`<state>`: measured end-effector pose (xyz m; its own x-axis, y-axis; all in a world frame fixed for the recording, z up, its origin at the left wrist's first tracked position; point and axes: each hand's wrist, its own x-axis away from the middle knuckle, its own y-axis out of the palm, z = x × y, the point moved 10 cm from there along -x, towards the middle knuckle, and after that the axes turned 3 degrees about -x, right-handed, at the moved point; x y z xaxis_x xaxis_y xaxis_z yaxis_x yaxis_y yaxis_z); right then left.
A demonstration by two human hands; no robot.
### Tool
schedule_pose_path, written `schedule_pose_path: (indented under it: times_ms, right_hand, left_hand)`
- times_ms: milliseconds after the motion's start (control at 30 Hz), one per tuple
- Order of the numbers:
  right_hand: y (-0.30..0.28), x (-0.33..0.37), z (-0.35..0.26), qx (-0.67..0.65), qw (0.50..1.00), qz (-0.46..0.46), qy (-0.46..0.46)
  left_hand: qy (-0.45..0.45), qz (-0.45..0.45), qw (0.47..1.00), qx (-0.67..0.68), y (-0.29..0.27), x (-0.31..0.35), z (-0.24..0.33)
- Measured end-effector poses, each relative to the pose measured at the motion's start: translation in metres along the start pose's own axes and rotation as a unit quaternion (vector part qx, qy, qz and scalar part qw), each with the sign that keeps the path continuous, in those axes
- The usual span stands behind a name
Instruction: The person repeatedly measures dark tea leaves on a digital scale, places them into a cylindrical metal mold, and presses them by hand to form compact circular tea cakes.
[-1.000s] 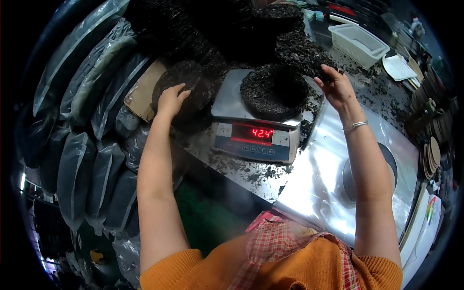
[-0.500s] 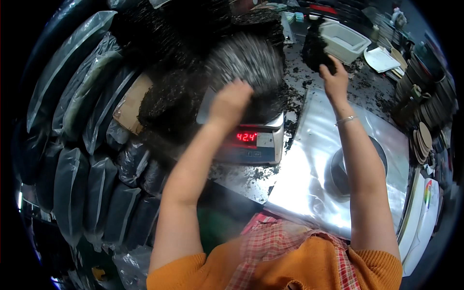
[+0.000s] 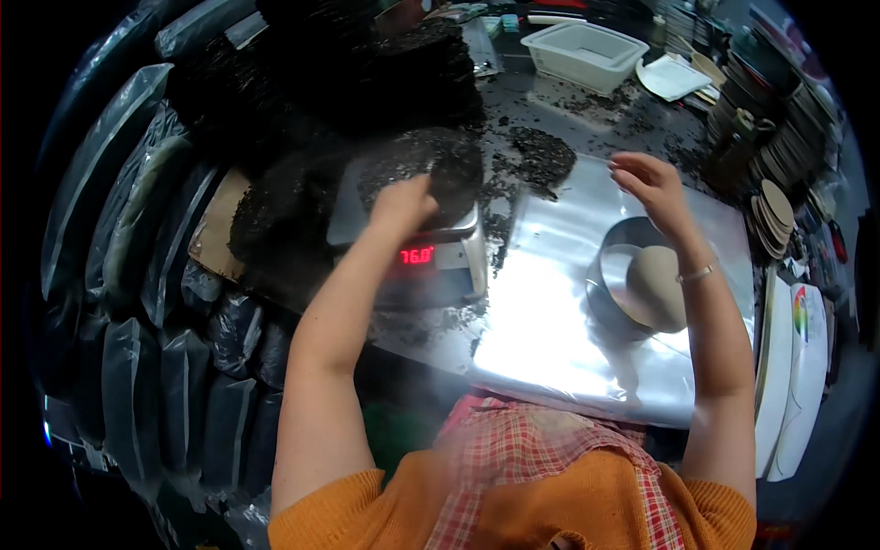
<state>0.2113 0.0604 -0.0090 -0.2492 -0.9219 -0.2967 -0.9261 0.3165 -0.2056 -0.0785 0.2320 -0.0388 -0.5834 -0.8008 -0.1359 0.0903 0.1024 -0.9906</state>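
My left hand (image 3: 403,207) is closed at the near edge of a round dark flaky cake, which looks like dried seaweed (image 3: 426,165). That cake lies on the metal pan of a digital scale (image 3: 449,264) with a lit red display. The fingertips are blurred, and the grip is partly hidden. A second dark round cake (image 3: 543,158) rests on the worktop right of the scale. Beyond the far edge of the shiny sheet stack (image 3: 541,302), my right hand (image 3: 653,188) hovers with fingers bent and apart, holding nothing.
A grey metal ring (image 3: 598,284) with a beige round piece (image 3: 655,286) stands on the shiny sheets. A white plastic basket (image 3: 587,57) sits at the back. Dark piles (image 3: 367,73) rise behind the scale; filled plastic bags (image 3: 133,403) line the left. Round boards (image 3: 770,215) lie at right.
The blurred cake under my left hand now lies on the scale. My right hand has let go of the other cake, which now lies flat on the worktop. The view has shifted.
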Motion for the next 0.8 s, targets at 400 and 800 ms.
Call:
schedule_pose_path:
  times_ms: [400, 800]
  right_hand:
    - [-0.118, 0.128, -0.092, 0.264, 0.934, 0.140, -0.198]
    - [-0.010, 0.107, 0.080, 0.563, 0.801, -0.201, 0.033]
  left_hand:
    - [0.478, 0.154, 0.853, 0.146, -0.003, 0.122, 0.314]
    - [0.355, -0.076, 0.931, -0.041, 0.093, 0.040, 0.353]
